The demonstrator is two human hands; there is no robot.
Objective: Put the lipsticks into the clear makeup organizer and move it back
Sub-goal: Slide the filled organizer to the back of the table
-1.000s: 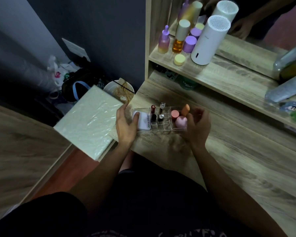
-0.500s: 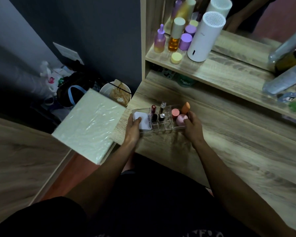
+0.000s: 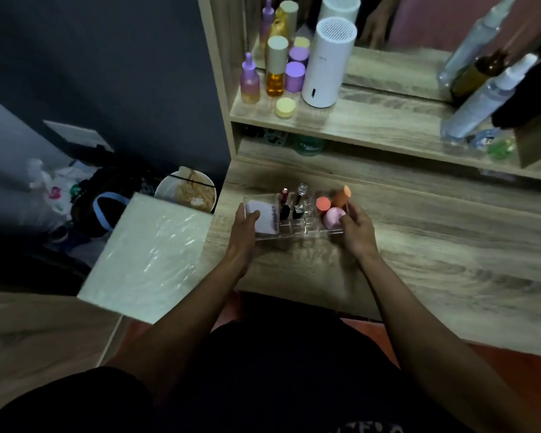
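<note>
Head view looked down on a clear plastic makeup organizer (image 3: 297,225) resting on the wood-grain vanity desktop (image 3: 419,245), toward its left front, with a hand at each end. The left hand (image 3: 242,232) gripped the left end, thumb hooked over the rim beside a white compact with dark lettering (image 3: 263,218); the right hand (image 3: 356,232) closed on the right end, fingertips touching a round pink sponge (image 3: 333,217) that sat in the end compartment. Two lipsticks stood upright in the small middle cells: a dark red lipstick (image 3: 284,204) and, just beside it, a silver-capped lipstick (image 3: 300,200). A coral puff (image 3: 323,203) and an orange teardrop sponge (image 3: 341,195) filled the right side. No loose lipstick lay on the desktop, so the loading step looked finished, though the dim light could have hidden a small tube. What seemed left was the return: the organizer sat near the front edge, well apart from the recess under the wooden shelf (image 3: 372,126) that carried a white cylindrical humidifier (image 3: 325,64) and an amber bottle with a cream cap (image 3: 275,70). Both hands were placed to push or carry it back.
</note>
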